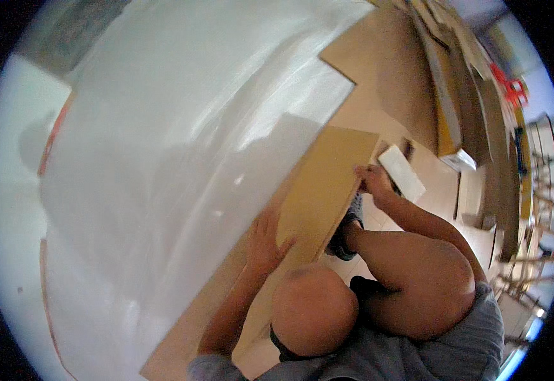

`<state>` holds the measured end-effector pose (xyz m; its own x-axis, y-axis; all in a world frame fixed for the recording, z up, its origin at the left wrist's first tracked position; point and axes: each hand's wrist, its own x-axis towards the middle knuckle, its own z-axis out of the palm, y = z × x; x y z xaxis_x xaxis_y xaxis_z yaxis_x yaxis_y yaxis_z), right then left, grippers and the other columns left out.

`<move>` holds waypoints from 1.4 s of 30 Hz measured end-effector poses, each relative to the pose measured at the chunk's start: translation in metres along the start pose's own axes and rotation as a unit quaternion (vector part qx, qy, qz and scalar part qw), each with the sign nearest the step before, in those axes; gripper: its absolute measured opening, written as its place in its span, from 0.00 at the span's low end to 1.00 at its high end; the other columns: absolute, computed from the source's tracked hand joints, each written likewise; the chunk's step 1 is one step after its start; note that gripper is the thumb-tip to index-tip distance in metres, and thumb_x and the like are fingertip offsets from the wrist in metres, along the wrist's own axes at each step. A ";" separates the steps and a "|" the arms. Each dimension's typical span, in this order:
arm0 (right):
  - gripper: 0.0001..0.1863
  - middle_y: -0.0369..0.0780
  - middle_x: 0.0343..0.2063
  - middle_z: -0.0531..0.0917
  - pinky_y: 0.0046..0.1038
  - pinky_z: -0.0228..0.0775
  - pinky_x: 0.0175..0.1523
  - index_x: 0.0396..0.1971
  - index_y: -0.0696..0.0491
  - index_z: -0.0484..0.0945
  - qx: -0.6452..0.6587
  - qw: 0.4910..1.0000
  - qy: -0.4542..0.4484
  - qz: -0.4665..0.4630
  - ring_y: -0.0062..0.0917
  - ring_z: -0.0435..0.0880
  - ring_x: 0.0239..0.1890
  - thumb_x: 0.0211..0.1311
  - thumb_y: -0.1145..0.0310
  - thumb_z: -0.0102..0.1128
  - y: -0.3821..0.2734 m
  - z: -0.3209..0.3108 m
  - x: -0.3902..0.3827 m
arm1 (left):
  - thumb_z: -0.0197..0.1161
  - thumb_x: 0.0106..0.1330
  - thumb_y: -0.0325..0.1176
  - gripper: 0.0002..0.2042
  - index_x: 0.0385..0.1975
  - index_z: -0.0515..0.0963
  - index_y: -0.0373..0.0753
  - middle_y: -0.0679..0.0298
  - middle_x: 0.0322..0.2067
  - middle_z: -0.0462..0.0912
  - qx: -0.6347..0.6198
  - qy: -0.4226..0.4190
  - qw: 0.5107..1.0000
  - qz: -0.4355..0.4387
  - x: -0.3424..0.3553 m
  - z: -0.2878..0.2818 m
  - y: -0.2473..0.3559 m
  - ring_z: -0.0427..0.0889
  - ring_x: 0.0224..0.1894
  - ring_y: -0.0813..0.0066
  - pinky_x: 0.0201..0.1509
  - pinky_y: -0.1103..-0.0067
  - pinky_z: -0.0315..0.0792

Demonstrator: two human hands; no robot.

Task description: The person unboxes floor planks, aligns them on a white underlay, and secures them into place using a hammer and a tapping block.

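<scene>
A tan, flat floor plank [328, 166] lies at a slant before me, beside the pale shiny underlay sheet [156, 140]. My left hand [266, 246] rests on the boards with fingers stretched and spread, near the plank's left side. At the far right end my right hand [374, 180] has its fingers closed around the plank's edge. Another tan board strip [194, 330] runs along the underlay's border, under my left forearm. My bent knees and one dark shoe [347, 238] are close to the plank's right side.
A white rectangular block [402, 171] sits just beyond my right hand. Tan flooring [385, 70] with a stepped edge meets the underlay at the top. Long cardboard packs [448, 101] lie at the right, with a red object [512, 89] behind. Wooden furniture legs [543, 203] stand farther right.
</scene>
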<state>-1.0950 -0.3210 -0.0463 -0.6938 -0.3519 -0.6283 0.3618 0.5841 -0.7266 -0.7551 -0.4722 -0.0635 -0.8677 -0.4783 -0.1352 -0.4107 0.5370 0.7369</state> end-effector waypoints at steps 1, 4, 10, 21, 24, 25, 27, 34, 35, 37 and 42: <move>0.18 0.40 0.31 0.84 0.31 0.78 0.38 0.40 0.58 0.80 -0.064 0.997 0.038 -0.003 0.26 0.84 0.31 0.66 0.56 0.64 0.000 -0.006 0.012 | 0.69 0.61 0.48 0.41 0.70 0.59 0.35 0.42 0.70 0.56 -0.009 -0.025 1.000 -0.016 -0.038 -0.005 -0.006 0.54 0.73 0.40 0.74 0.54 0.53; 0.14 0.38 0.24 0.83 0.26 0.69 0.24 0.33 0.57 0.81 -0.108 0.991 0.066 -0.053 0.22 0.81 0.21 0.62 0.60 0.64 -0.048 -0.007 -0.001 | 0.71 0.60 0.47 0.44 0.72 0.56 0.38 0.46 0.72 0.54 -0.043 -0.124 0.985 -0.116 -0.134 -0.031 -0.011 0.53 0.73 0.42 0.75 0.57 0.53; 0.18 0.41 0.20 0.83 0.27 0.71 0.20 0.29 0.59 0.80 -0.188 0.978 0.068 -0.054 0.26 0.81 0.17 0.60 0.56 0.66 -0.076 -0.003 0.051 | 0.63 0.64 0.40 0.37 0.73 0.56 0.41 0.50 0.72 0.58 -0.139 -0.113 0.955 -0.235 -0.226 -0.027 -0.015 0.61 0.71 0.46 0.73 0.60 0.59; 0.25 0.43 0.15 0.80 0.32 0.73 0.18 0.23 0.61 0.79 -0.388 0.915 -0.079 -0.081 0.29 0.79 0.12 0.65 0.51 0.61 -0.153 0.025 0.079 | 0.55 0.67 0.29 0.24 0.64 0.69 0.40 0.50 0.66 0.68 0.109 -0.147 0.937 -0.298 -0.233 -0.028 0.015 0.70 0.66 0.50 0.68 0.62 0.67; 0.29 0.48 0.21 0.83 0.43 0.77 0.35 0.25 0.60 0.81 -0.718 0.557 0.078 -0.410 0.40 0.85 0.25 0.69 0.46 0.55 -0.193 0.054 0.101 | 0.57 0.62 0.20 0.22 0.59 0.73 0.35 0.49 0.58 0.77 0.125 -0.038 0.940 -0.314 -0.220 -0.048 0.019 0.76 0.59 0.48 0.62 0.60 0.71; 0.26 0.49 0.23 0.83 0.44 0.77 0.37 0.27 0.59 0.81 -0.703 0.562 0.018 -0.436 0.41 0.85 0.28 0.69 0.47 0.55 -0.219 0.085 0.098 | 0.57 0.62 0.20 0.22 0.58 0.74 0.36 0.50 0.57 0.78 0.118 -0.029 0.929 -0.349 -0.215 -0.054 0.028 0.77 0.58 0.48 0.62 0.60 0.72; 0.21 0.51 0.28 0.84 0.46 0.76 0.41 0.32 0.56 0.80 -0.604 0.598 -0.121 -0.513 0.46 0.85 0.34 0.70 0.51 0.55 -0.273 0.141 0.087 | 0.56 0.62 0.20 0.21 0.57 0.75 0.37 0.51 0.54 0.81 0.112 -0.006 0.913 -0.393 -0.186 -0.076 0.035 0.78 0.56 0.47 0.62 0.60 0.72; 0.32 0.44 0.73 0.60 0.44 0.46 0.77 0.70 0.51 0.64 -0.544 0.243 -0.446 -0.668 0.40 0.56 0.75 0.72 0.49 0.50 -0.166 0.398 0.145 | 0.53 0.58 0.18 0.18 0.48 0.78 0.39 0.53 0.46 0.84 0.089 0.062 0.926 -0.362 -0.168 -0.086 0.020 0.81 0.49 0.48 0.54 0.61 0.75; 0.32 0.44 0.74 0.58 0.45 0.44 0.78 0.71 0.50 0.63 -0.509 0.242 -0.454 -0.690 0.38 0.54 0.76 0.72 0.49 0.50 -0.161 0.420 0.137 | 0.53 0.58 0.18 0.19 0.48 0.79 0.40 0.53 0.46 0.83 0.069 0.049 0.920 -0.383 -0.165 -0.088 0.022 0.80 0.50 0.48 0.55 0.61 0.74; 0.33 0.43 0.75 0.56 0.46 0.39 0.79 0.72 0.49 0.60 -0.439 0.239 -0.480 -0.721 0.36 0.52 0.77 0.73 0.50 0.49 -0.146 0.453 0.129 | 0.53 0.58 0.18 0.19 0.48 0.79 0.40 0.53 0.47 0.83 0.087 0.061 0.920 -0.378 -0.165 -0.088 0.026 0.80 0.50 0.49 0.55 0.60 0.73; 0.30 0.39 0.75 0.56 0.43 0.34 0.80 0.72 0.45 0.59 -0.427 0.291 -0.360 -0.777 0.31 0.51 0.77 0.75 0.50 0.43 -0.166 0.519 0.204 | 0.56 0.56 0.18 0.19 0.49 0.80 0.40 0.52 0.45 0.82 0.087 0.011 0.921 -0.380 -0.155 -0.092 0.018 0.80 0.50 0.48 0.53 0.61 0.75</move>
<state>-0.9737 -0.8691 -0.1979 0.8140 -0.5596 0.1558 -0.5409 -0.8280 -0.1478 -0.6020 -0.4521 0.0312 -0.3065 -0.7753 -0.5522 -0.9373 0.1445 0.3173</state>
